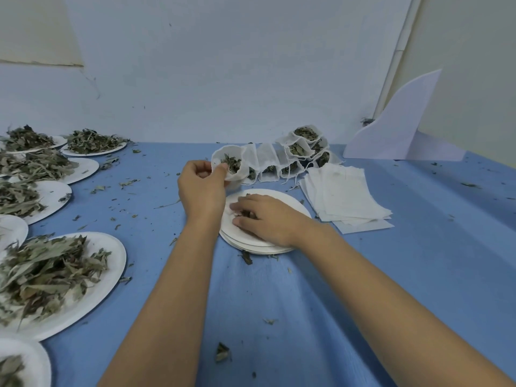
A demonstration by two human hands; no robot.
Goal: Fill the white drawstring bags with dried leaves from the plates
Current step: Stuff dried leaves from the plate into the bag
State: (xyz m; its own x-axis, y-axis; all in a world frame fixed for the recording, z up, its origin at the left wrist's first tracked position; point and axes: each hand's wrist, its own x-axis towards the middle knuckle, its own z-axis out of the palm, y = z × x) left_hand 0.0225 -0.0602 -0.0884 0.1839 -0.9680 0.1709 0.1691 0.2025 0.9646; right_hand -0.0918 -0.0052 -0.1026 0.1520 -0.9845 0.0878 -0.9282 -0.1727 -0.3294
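Blue tablecloth [335,303] everywhere, flecked with grey-green crumbs [222,352]. The paper plates [114,256] are plain white, the dried leaves [47,272] on them pale grey-green with brownish streaks. The drawstring bag [243,170] in my left hand [202,188] is white, dark green showing inside. Under my right hand [265,219], the leaf scraps [245,213] look dark brown. The empty bags [349,191] are white too; the wall [223,65], pale bluish grey.

Your left grip [202,185]: raised, thumb and fingers pinching the bag [216,159] rim.
Your right grip [262,216]: palm down, fingers curled over dried leaves [247,213].
Your forearms [178,289]: bare, extended forward.
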